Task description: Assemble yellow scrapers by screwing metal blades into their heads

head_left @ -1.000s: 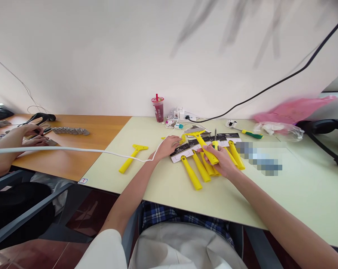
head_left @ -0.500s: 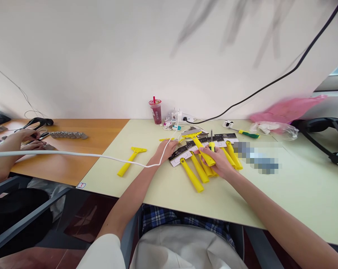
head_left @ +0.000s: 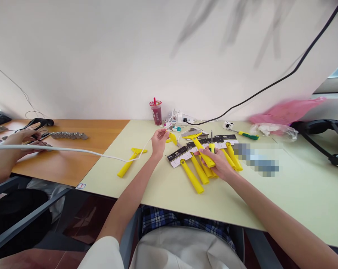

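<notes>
My left hand (head_left: 159, 142) is raised over the table's middle, thumb and fingers pinched on a white cable (head_left: 121, 160). My right hand (head_left: 218, 161) is closed around a yellow scraper (head_left: 199, 145) and a screwdriver (head_left: 212, 144), whose shaft points up. Beneath and beside that hand lie several yellow scrapers (head_left: 191, 176) with black-and-white cards (head_left: 178, 156); my fingers hide some of them. Just right of my left hand are yellow scraper parts (head_left: 173, 138). One separate yellow scraper (head_left: 128, 163) lies to the left, with the cable passing over its upper part.
A red drink cup (head_left: 157, 113) stands near the wall beside a power strip (head_left: 180, 117). Toward the back right lie another screwdriver (head_left: 249, 135), a pink bag (head_left: 286, 110) and a black headset (head_left: 323, 130). Another person's hands (head_left: 31, 140) are at the orange table (head_left: 73, 160).
My left hand has lifted away from the scraper parts and moved up, now pinching the white cable. The cable no longer crosses my forearm. My right hand is nearly still.
</notes>
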`<state>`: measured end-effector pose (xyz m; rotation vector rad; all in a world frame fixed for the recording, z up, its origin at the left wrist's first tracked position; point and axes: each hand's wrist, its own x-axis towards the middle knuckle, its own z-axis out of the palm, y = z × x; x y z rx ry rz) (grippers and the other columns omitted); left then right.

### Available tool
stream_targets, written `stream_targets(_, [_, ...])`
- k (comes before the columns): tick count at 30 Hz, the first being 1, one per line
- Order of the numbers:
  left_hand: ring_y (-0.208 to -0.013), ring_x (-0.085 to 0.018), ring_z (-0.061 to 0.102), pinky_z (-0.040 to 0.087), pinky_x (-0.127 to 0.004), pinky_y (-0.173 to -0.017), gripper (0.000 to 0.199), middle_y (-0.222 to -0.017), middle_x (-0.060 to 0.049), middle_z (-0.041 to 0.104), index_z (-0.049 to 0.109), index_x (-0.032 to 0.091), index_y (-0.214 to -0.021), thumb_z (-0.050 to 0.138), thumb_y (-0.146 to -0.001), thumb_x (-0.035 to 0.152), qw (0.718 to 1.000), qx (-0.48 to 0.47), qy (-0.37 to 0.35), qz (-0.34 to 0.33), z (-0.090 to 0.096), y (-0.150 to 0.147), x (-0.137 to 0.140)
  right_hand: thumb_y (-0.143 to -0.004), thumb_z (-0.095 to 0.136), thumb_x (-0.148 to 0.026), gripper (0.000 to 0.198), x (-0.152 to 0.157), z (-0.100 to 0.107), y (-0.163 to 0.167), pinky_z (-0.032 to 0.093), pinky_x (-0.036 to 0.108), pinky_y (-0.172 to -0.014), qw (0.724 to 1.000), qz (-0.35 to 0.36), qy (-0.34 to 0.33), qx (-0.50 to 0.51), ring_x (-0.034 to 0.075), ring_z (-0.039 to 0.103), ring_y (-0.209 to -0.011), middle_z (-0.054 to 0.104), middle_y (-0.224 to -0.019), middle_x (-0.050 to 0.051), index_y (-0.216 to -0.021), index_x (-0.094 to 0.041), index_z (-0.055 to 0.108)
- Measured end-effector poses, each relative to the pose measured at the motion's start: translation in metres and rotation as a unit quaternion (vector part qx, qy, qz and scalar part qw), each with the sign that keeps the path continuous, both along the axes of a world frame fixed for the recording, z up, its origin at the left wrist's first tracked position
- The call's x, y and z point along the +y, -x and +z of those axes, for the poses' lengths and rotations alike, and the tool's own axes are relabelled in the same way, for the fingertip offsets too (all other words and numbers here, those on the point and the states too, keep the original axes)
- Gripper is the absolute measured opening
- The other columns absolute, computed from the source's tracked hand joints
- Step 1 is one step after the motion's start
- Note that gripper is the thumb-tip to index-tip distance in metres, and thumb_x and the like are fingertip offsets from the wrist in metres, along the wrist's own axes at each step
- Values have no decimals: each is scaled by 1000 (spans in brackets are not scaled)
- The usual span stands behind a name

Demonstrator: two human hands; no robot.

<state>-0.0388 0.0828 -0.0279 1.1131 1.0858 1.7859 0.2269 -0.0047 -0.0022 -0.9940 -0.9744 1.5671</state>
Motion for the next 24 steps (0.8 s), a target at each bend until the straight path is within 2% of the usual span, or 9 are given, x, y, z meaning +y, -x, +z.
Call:
stream_targets(3, [-99, -20, 78, 63, -37, -95, 39, -104, -7, 80, 77, 18, -105, 101, -82, 39, 990, -127, 35, -53, 7, 1, 1, -61, 114, -50, 64, 1, -2, 0, 51, 30, -54, 1000, 2, 5, -2, 14, 59, -63, 85, -96, 9, -70, -25, 56])
stream_targets(7, [-96, -18, 80, 65, -35, -96, 35, -99, -6, 80, 78, 18, -98, 104, -80, 30, 978, -176, 50, -101, 15, -3, -4, -62, 113, -51, 64, 2, -3, -2, 52, 31, -57, 999, 23, 12, -19, 15, 60, -65, 85, -95, 8, -72, -25, 56])
stream_targets(12, [-86, -17, 79, 65, -33, -87, 42, -94, -3, 79, 80, 20, -95, 109, -72, 40, 982, -118, 48, -142, 23, -8, -15, -71, 107, -56, 61, -3, 2, -4, 52, 32, -60, 991, 108, -6, -77, 14, 59, -63, 86, -98, 11, -76, -25, 54])
stream_targets(16, [-86, -15, 76, 61, -29, -84, 47, -94, -3, 81, 81, 19, -97, 110, -67, 41, 984, -55, 72, -154, 27, -4, -18, -70, 106, -58, 65, -8, 8, -3, 46, 31, -54, 980, 165, -10, -111, 14, 57, -57, 87, -96, 11, -79, -26, 50])
stream_targets(18, [-86, -15, 74, 61, -31, -87, 44, -94, -3, 82, 81, 20, -97, 108, -68, 40, 980, -35, 97, -172, 26, -1, -17, -69, 106, -59, 66, -9, 10, -3, 44, 31, -51, 976, 184, -12, -119, 15, 58, -56, 87, -95, 12, -79, -27, 49])
stream_targets(21, [-86, -17, 75, 63, -40, -97, 38, -94, -4, 82, 80, 22, -96, 105, -73, 39, 971, -11, 131, -201, 20, 0, -14, -71, 105, -58, 64, -10, 10, -3, 42, 31, -49, 971, 202, -19, -125, 15, 58, -55, 87, -94, 12, -81, -27, 50])
stream_targets(24, [-93, -20, 78, 62, -48, -109, 33, -97, -5, 83, 80, 22, -95, 103, -78, 38, 968, 14, 131, -214, 14, -3, -13, -73, 103, -57, 61, -10, 8, -3, 41, 30, -49, 969, 208, -26, -128, 14, 59, -55, 88, -95, 13, -82, -26, 52])
